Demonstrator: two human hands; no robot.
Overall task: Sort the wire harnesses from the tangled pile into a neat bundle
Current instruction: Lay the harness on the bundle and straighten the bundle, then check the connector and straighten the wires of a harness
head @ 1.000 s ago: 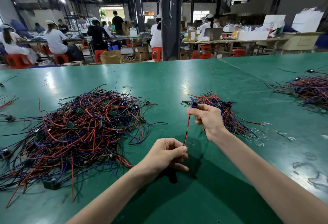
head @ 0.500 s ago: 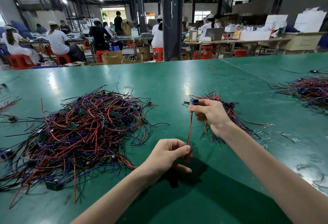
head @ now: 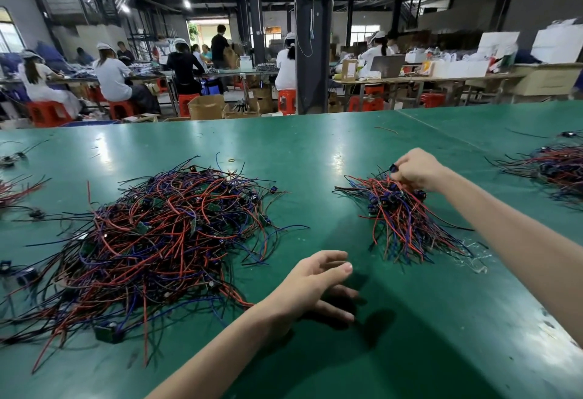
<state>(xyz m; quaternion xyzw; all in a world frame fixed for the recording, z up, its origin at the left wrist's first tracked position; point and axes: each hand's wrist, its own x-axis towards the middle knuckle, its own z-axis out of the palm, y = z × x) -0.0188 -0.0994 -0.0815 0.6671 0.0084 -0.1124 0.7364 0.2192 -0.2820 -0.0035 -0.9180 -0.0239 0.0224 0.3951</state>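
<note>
Presently, the green worktop (head: 315, 146) carries 2 main groups of red, blue and black wire harnesses. The pile (head: 164, 234) lies in the left half, a wide loose tangle reaching from mid-depth almost to the near edge, with small green boards and dark connectors mixed in. The bundle (head: 400, 218) lies right of centre, well apart from the pile. Its connector ends are gathered at the far end and its wire tails fan toward the near edge.

The right hand (head: 416, 169) is at the far end of the bundle, fingers curled, pinching 1 dark connector (head: 392, 167) just above the gathered ends. Whether that connector touches the bundle cannot be told.

The left hand (head: 312, 288) is spread and holds nothing, fingers loosely extended toward the right. It sits near the near edge, between the pile and the bundle and just beside the pile's nearest wires. A shadow lies under it; contact with the worktop cannot be told.

A further heap (head: 555, 168) of harnesses lies at the right edge. Stray wires (head: 15, 188) lie at the left edge.
</note>
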